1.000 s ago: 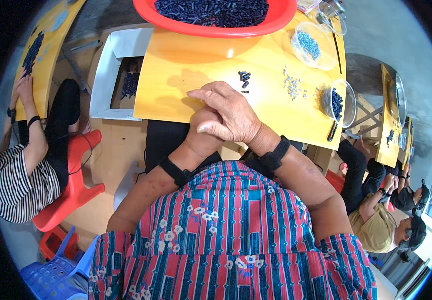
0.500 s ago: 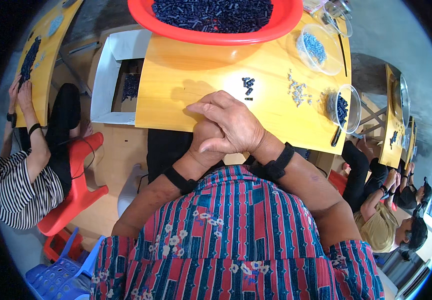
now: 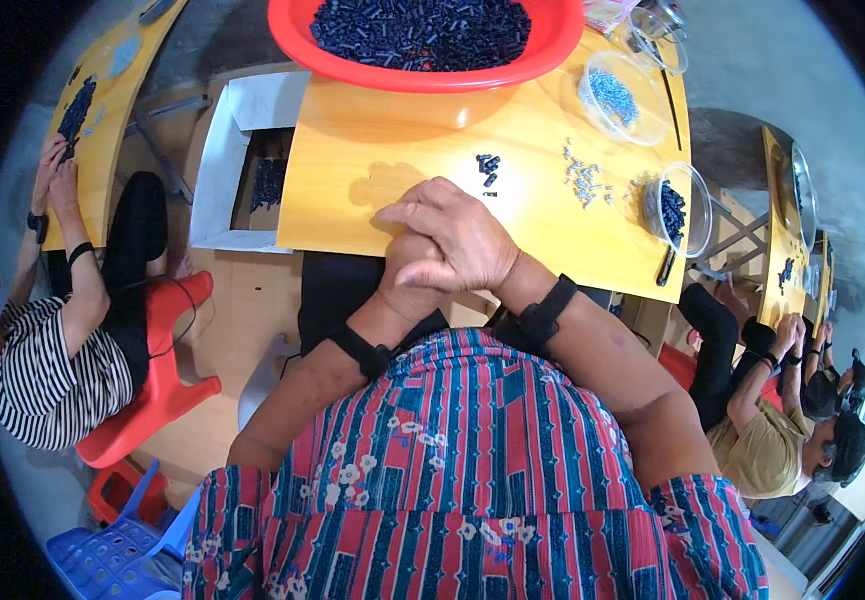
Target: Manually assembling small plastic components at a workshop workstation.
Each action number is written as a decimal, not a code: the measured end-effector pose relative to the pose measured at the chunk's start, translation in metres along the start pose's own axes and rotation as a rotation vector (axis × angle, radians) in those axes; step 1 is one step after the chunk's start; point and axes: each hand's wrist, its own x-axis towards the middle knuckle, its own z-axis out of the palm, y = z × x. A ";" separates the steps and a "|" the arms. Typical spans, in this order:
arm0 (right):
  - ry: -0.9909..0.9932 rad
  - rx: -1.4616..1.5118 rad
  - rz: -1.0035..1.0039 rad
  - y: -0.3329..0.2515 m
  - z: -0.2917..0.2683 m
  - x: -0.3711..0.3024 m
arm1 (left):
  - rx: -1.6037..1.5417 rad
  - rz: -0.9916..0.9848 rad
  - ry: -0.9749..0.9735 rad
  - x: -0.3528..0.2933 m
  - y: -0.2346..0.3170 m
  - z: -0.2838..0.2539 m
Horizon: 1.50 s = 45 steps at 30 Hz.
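Observation:
My right hand (image 3: 458, 232) lies across the top of my left hand (image 3: 411, 265), its fingers and thumb wrapped over it. The fingers of my left hand are mostly hidden underneath. Both hands rest together at the near edge of the yellow table (image 3: 353, 130), with a black strap on each wrist. Just beyond them, to the right, lies a small group of short black cylindrical pieces (image 3: 489, 165). Farther right are scattered small silvery pieces (image 3: 585, 178). Neither hand touches these parts.
A red basin (image 3: 423, 82) of black pieces stands at the back. Clear tubs (image 3: 698, 240) hold black and bluish pieces at right. A black pen-like tool (image 3: 666, 268) lies near the right edge. An open white box (image 3: 215, 190) sits left. Other people work at tables on both sides.
The whole view has shifted slightly, moving the table and basin within the picture. My hands stay clasped in the same pose, and the parts on the table have not been moved.

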 end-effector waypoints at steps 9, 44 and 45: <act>0.354 0.442 0.535 0.003 -0.052 -0.042 | -0.260 -0.215 -0.060 0.013 0.029 -0.030; 0.649 0.145 0.502 -0.016 -0.071 -0.096 | 0.073 0.001 -0.087 0.021 0.000 -0.037; 0.712 0.176 0.522 -0.011 -0.077 -0.104 | 0.068 0.006 -0.090 0.018 -0.003 -0.036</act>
